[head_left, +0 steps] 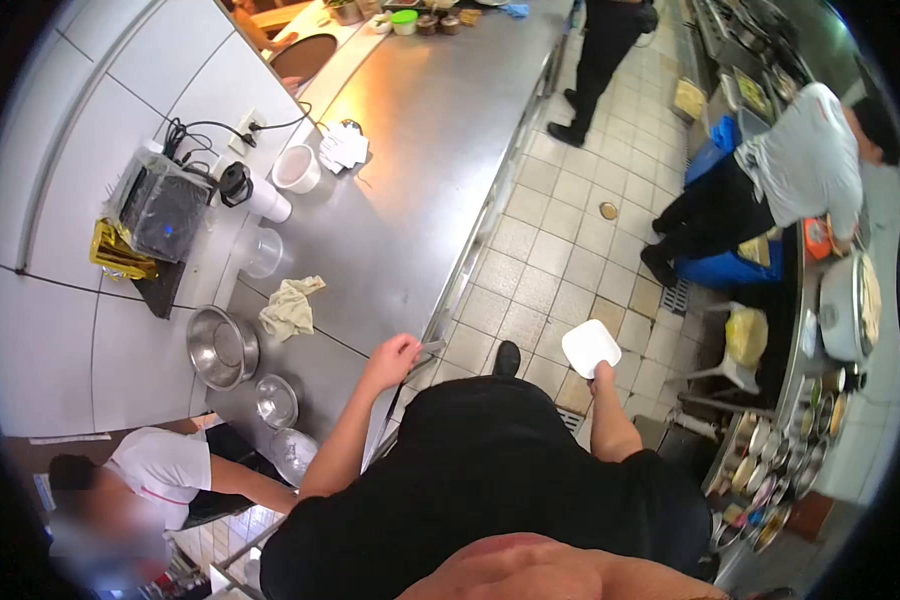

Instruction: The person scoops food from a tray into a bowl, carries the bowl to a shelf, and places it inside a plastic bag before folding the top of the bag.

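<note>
My right hand (604, 376) is closed on the near edge of a white square dish (589, 347), held out over the tiled floor. My left hand (398, 355) is closed above the front edge of the steel counter (390, 210). A short, flat grey piece (432, 347) shows just past its fingertips, too small to name. Left of that hand, a crumpled pale cloth (291, 308) lies on the counter. Nearby stand a large steel bowl (223, 348), a smaller steel bowl (276, 402) and a clear plastic tub (260, 252).
A co-worker in a white shirt (160, 465) reaches in at lower left. Another person (800, 155) bends at the right-hand counter; dark-trousered legs (602, 70) stand farther up the aisle. A white stool (727, 370) and several small containers (770, 460) are at right.
</note>
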Demonstrator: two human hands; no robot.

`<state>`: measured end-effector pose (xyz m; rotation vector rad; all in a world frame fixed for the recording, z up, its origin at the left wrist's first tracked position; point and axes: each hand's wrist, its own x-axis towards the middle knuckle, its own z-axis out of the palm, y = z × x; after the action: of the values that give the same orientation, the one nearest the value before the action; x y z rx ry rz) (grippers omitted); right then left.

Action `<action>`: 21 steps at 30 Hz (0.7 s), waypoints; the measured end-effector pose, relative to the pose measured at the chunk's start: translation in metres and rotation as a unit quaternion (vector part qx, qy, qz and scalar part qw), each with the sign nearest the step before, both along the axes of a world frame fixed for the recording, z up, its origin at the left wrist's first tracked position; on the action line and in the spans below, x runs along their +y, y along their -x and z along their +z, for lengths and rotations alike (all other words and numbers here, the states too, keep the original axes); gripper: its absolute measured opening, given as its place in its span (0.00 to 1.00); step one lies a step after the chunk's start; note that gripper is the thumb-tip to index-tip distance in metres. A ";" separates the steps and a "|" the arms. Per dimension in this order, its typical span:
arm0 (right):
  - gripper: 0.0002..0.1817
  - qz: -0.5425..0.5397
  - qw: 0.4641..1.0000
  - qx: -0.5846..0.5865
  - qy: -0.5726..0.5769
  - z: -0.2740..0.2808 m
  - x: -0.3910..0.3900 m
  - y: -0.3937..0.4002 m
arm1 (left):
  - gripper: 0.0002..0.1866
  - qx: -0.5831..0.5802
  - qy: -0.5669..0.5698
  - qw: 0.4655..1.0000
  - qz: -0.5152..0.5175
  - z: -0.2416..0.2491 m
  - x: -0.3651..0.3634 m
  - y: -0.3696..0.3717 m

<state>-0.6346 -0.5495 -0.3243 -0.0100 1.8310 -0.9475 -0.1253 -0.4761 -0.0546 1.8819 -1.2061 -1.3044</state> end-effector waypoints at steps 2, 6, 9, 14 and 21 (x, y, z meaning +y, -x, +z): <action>0.22 0.081 0.997 -0.007 0.011 0.023 -0.038 0.006 | 0.11 -0.073 0.028 0.996 -0.036 0.009 -0.049 0.004; 0.24 0.058 0.997 -0.003 0.051 0.039 -0.114 0.010 | 0.12 -0.155 0.087 0.984 -0.034 0.020 -0.144 -0.004; 0.27 0.042 0.998 -0.004 0.053 0.016 -0.158 0.021 | 0.11 -0.130 0.123 0.982 0.059 0.044 -0.232 -0.038; 0.28 0.065 0.997 0.016 0.032 -0.019 -0.200 0.066 | 0.15 -0.335 0.275 0.893 0.124 0.126 -0.430 -0.152; 0.25 0.071 0.997 0.008 0.023 0.050 -0.242 0.091 | 0.11 -0.712 0.250 0.655 0.042 0.187 -0.644 -0.346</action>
<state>-0.7254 -0.7919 -0.2744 -0.1734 1.7969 -0.8915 0.2208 -1.1205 0.1323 2.2871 -1.7621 0.9243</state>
